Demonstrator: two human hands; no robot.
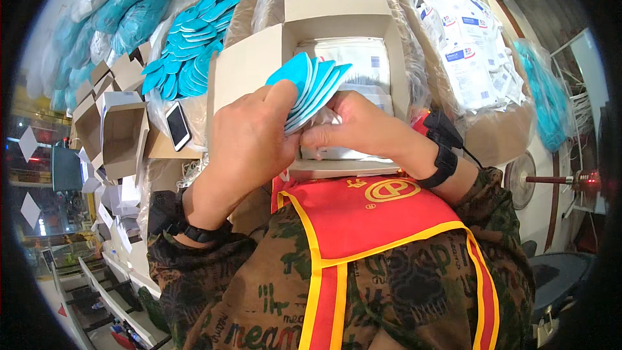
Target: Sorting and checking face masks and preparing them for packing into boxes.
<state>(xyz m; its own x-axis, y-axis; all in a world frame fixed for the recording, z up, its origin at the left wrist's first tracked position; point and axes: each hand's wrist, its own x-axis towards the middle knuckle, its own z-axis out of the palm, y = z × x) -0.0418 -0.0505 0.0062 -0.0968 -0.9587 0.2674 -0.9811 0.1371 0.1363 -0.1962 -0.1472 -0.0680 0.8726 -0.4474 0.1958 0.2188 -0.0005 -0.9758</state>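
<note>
My left hand (256, 126) is closed round a fanned stack of flat teal pads (314, 87) with pale edges, their rounded ends pointing up and away. Close against the stack's lower edge, my right hand (363, 126) is pinched, thumb against fingers. Something whitish and crumpled shows between the two hands; I cannot make out what it is. Both hands are over the near part of an open cardboard box (398, 58) with its flaps folded out. White printed packets (372, 61) lie inside the box, partly hidden by my hands and the pads.
At the left, a plastic-lined carton holds a heap of teal pads (194, 39). A phone (178, 126) lies beside small opened cartons (123, 136). White, blue and red packets (473, 52) fill a carton at the right, with bagged teal pieces (541, 104) beyond it.
</note>
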